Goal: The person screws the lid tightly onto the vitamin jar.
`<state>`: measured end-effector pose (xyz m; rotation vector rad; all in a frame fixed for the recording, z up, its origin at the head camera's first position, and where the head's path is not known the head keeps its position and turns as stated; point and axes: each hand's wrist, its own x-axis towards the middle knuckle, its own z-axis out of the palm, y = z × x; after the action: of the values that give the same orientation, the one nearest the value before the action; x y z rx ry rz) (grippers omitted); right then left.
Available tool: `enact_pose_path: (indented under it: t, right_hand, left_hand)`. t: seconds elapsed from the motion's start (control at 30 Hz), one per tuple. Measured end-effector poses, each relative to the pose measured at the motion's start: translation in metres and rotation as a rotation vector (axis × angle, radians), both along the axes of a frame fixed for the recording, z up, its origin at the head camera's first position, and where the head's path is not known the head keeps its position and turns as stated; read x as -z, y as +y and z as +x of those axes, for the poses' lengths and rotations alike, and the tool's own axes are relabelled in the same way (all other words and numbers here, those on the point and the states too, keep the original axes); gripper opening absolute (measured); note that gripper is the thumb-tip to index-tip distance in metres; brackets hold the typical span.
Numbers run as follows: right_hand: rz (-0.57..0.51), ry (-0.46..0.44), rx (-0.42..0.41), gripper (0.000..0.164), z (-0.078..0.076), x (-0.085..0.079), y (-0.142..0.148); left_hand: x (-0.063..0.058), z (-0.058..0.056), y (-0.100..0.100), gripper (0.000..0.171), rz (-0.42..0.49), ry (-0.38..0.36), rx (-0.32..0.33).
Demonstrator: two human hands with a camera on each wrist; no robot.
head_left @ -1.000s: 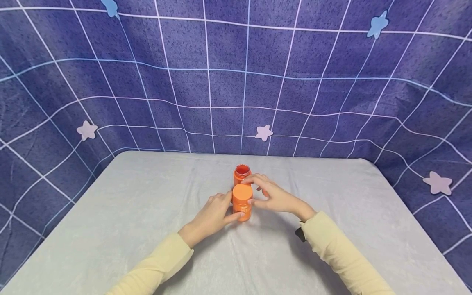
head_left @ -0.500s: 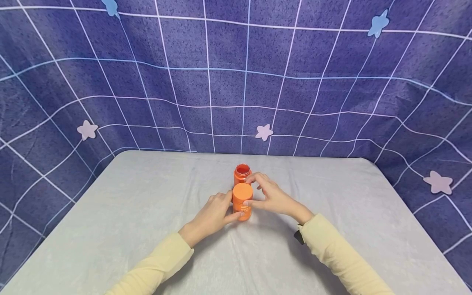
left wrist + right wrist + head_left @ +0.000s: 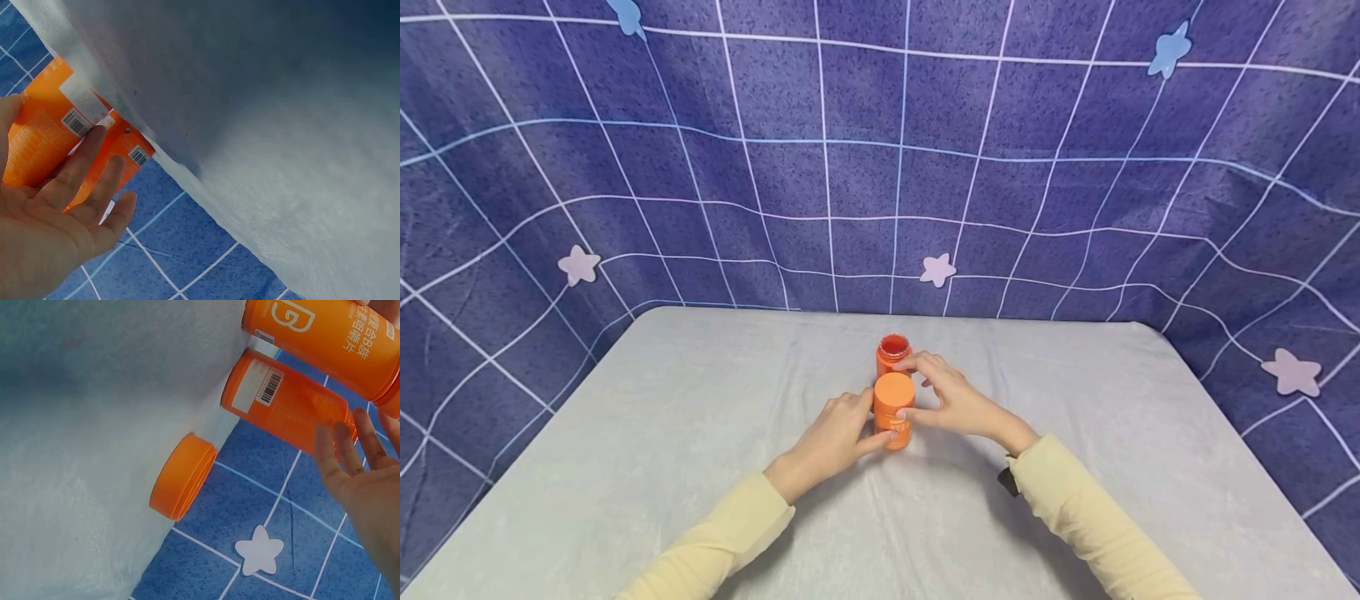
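An orange bottle (image 3: 898,429) with its lid (image 3: 894,389) on stands upright mid-table. My left hand (image 3: 838,429) grips its body from the left, thumb in front and fingers behind. Around the lid, from the right, my right hand (image 3: 958,402) has its thumb at the near side and its fingers behind. Just beyond stands a second orange bottle (image 3: 887,358), its mouth uncovered. In the right wrist view a loose orange lid (image 3: 183,478) rests on the table near that bottle; the right hand mostly hides it from the head view.
Pale grey cloth covers the table (image 3: 700,375). A blue curtain (image 3: 865,183) with grid lines and stars hangs behind and along both sides. Something small and dark (image 3: 1009,482) sits at the right wrist.
The right thumb has shifted slightly left across the front bottle, and the print on that bottle has turned a little. The left hand and the rear bottle stay in place.
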<state>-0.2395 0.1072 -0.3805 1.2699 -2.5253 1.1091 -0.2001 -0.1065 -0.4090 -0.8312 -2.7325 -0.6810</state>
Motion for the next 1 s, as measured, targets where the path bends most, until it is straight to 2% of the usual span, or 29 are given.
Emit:
enact_pose_path:
  t: [0.2,0.5,0.8,1.0]
  right_hand:
    - [0.014,0.006,-0.05,0.055,-0.0011,-0.0015,0.0027]
    - [0.008,-0.074,-0.125,0.053,-0.002,-0.0069,0.0049]
    - [0.031,-0.097,-0.136,0.051,-0.0044,-0.0075,0.0054]
    - [0.01,-0.098,-0.126,0.049,-0.0046,-0.0071,0.0058]
  left_hand:
    - [-0.0005,0.0004,0.0005,0.049,0.005,-0.005,0.001]
    - [-0.0016,0.0007,0.0003,0.049,0.006,-0.011,-0.001]
    - [-0.002,0.0007,0.0003,0.049,0.0,-0.01,0.001]
    - [-0.0008,0.0004,0.0003,0.052,0.002,-0.01,-0.001]
